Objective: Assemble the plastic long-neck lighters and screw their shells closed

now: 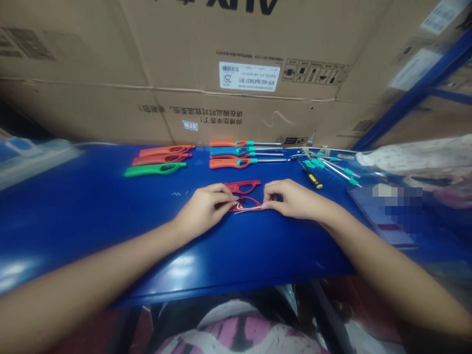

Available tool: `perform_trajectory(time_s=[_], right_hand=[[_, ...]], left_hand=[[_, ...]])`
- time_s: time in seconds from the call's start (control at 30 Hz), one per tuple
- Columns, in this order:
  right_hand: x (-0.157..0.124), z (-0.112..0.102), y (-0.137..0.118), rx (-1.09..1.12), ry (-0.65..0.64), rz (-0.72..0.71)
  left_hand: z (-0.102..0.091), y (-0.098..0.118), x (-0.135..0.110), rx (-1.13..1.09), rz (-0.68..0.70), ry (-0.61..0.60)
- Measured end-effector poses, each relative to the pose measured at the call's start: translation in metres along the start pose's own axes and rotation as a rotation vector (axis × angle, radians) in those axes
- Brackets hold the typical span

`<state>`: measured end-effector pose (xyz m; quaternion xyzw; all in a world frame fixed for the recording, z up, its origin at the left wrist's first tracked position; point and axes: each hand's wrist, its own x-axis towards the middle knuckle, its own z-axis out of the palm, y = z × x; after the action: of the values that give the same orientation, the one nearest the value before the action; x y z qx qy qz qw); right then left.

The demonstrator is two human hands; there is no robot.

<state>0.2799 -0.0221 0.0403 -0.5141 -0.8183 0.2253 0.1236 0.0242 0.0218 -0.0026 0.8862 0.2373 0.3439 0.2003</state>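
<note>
My left hand (202,209) is closed in a pinch at the left part of a red lighter casing half (253,199), which lies on the blue table. Fingers of my right hand (293,197) pinch a thin white wire or tube (248,211) at the casing's right end. That wire runs along the casing's near side towards my left fingertips. Small parts inside the casing are partly hidden by my fingers. Just behind lies the matching red lighter casing half (241,188), close to both hands but apart from the right one.
Orange, red and green lighter handles (157,169) lie back left. Several lighters with metal rods (231,163) lie behind my hands. To the right are a yellow-black screwdriver (313,179), loose rods with teal pieces (339,169) and a flat booklet (383,221). A large cardboard box (147,54) stands behind.
</note>
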Motion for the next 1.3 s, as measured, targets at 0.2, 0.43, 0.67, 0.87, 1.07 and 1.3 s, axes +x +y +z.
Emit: perform_trajectory(time_s=[0.2,0.43,0.67,0.87,1.07,1.3], right_hand=[[0.0,0.0,-0.002,-0.049,0.002,0.011],[-0.001,0.0,-0.001,-0.046,-0.002,0.014],[-0.002,0.0,-0.003,-0.056,0.004,0.034],[-0.005,-0.003,-0.002,-0.101,0.009,0.019],[-0.009,0.005,-0.008,-0.081,0.061,-0.182],[-0.002,0.029,-0.017,-0.285,0.047,-0.349]], left_hand=[[0.003,0.002,0.0,0.079,0.005,-0.019],[-0.003,0.002,-0.002,0.124,0.02,-0.088],[-0.005,0.008,-0.003,0.305,0.019,-0.158],[-0.016,0.021,-0.006,0.399,0.027,-0.267],[-0.019,0.023,-0.01,0.386,0.042,-0.332],[-0.018,0.013,-0.01,0.244,-0.023,-0.314]])
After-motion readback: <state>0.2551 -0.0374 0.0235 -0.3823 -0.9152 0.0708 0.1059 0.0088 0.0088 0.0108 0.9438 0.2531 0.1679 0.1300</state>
